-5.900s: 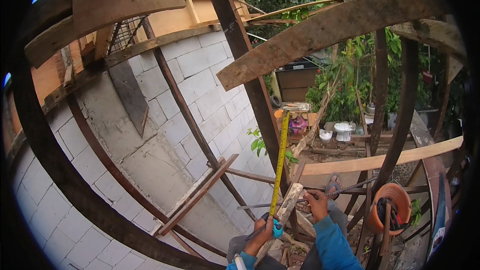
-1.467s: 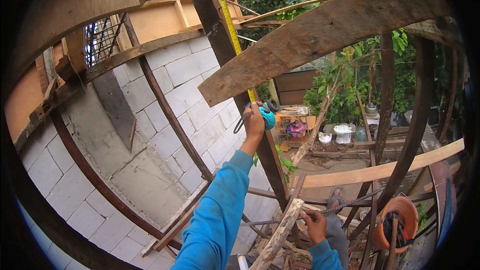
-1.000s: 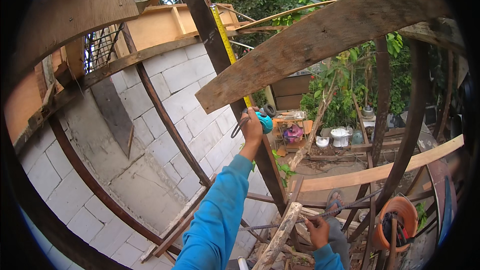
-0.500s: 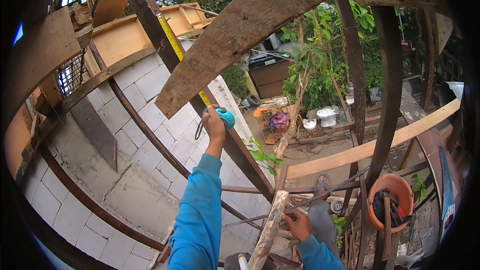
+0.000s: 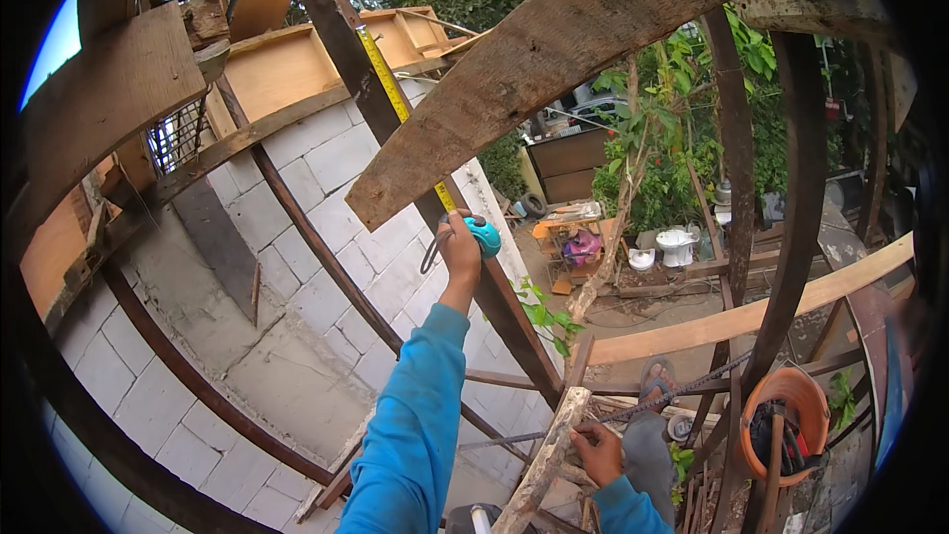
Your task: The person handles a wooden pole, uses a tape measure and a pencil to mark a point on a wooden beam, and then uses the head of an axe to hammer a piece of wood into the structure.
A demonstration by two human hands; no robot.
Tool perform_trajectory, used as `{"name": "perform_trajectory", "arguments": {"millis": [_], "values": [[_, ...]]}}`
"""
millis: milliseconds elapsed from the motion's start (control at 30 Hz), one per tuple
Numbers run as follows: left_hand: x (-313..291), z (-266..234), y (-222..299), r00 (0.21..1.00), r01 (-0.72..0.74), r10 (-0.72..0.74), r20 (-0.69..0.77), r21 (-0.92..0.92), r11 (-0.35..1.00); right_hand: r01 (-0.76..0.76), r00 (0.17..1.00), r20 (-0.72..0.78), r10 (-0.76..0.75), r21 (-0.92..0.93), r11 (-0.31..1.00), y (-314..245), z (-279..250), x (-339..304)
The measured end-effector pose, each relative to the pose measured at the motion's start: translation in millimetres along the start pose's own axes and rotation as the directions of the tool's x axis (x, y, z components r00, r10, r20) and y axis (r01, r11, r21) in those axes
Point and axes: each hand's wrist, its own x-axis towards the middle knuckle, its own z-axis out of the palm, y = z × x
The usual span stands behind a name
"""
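Observation:
My left hand [image 5: 460, 255] is closed round a teal tape measure [image 5: 483, 236] with a dark wrist strap, its arm stretched forward. The yellow blade [image 5: 384, 74] runs out along a dark wooden beam [image 5: 346, 35], passing behind a rough, tapered plank [image 5: 465, 124] that hides part of it. Low in the view, my right hand [image 5: 599, 453] is beside a pale, weathered piece of timber [image 5: 542, 465]. Its fingers are curled, thumb near forefinger, close to the timber's edge; what they hold, if anything, cannot be made out.
Below right hangs an orange bucket [image 5: 811, 415] with tools, a wooden handle sticking out. My sandalled foot [image 5: 656, 376] rests near a twisted bar [image 5: 682, 393]. A light plank [image 5: 751, 316] crosses at right. Left stands a block wall [image 5: 331, 168]. Dark rafters [image 5: 796, 168] surround me.
The whole view has shifted, so the scene sits further right and slightly lower. My left hand still grips the tape measure on the beam; my right hand stays by the timber.

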Motion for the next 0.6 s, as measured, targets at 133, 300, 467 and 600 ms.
{"name": "perform_trajectory", "arguments": {"millis": [133, 300, 467, 600], "values": [[-1, 1, 6, 1.0, 0.02, -0.02, 0.008, 0.028, 0.999, 0.003, 1.0, -0.001, -0.003, 0.005, 1.0, -2, -2, 1], [6, 7, 9, 0.999, -0.02, 0.021, 0.027, -0.03, 0.999, -0.022, 1.0, -0.005, 0.022, 0.023, 1.0, -8, -6, 1], [13, 13, 9, 0.998, -0.054, 0.054, 0.027, 0.009, 0.998, -0.034, 0.999, -0.013, 0.034, 0.028, 0.999, -6, -9, 2], [13, 15, 7, 0.999, -0.044, 0.044, 0.02, 0.008, 0.999, -0.022, 1.0, -0.021, 0.022, 0.004, 1.0, -18, -12, -2]]}}
